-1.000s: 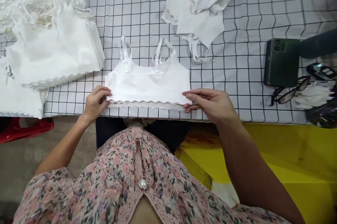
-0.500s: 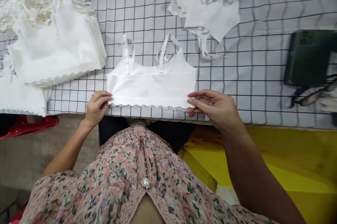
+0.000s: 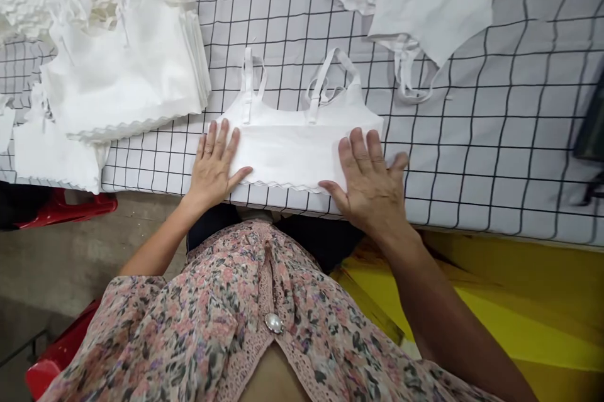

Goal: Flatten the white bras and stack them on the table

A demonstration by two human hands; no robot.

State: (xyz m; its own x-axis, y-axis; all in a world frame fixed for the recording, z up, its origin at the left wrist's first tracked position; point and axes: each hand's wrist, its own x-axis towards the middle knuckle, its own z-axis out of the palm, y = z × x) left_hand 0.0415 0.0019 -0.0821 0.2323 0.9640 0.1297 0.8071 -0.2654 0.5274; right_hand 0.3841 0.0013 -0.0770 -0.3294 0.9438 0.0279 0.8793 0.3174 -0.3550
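Observation:
A white bra top (image 3: 287, 150) lies flat on the checked tablecloth (image 3: 472, 156), its straps pointing away from me and its wavy hem towards me. My left hand (image 3: 212, 166) rests palm down on the top's left end, fingers spread. On the right end lies my right hand (image 3: 370, 178), also flat, with its thumb near the hem. Parts of both side edges are hidden under the hands.
To the left is a stack of white tops (image 3: 127, 75). More white garments (image 3: 429, 5) lie loosely at the back right. A dark phone (image 3: 592, 125) sits at the right edge. Below the table are a red stool (image 3: 70, 207) and a yellow container (image 3: 472, 314).
Both hands have let go of the hem's corners and now lie flat, spread on the top. The view has shifted, so the phone is partly out of sight.

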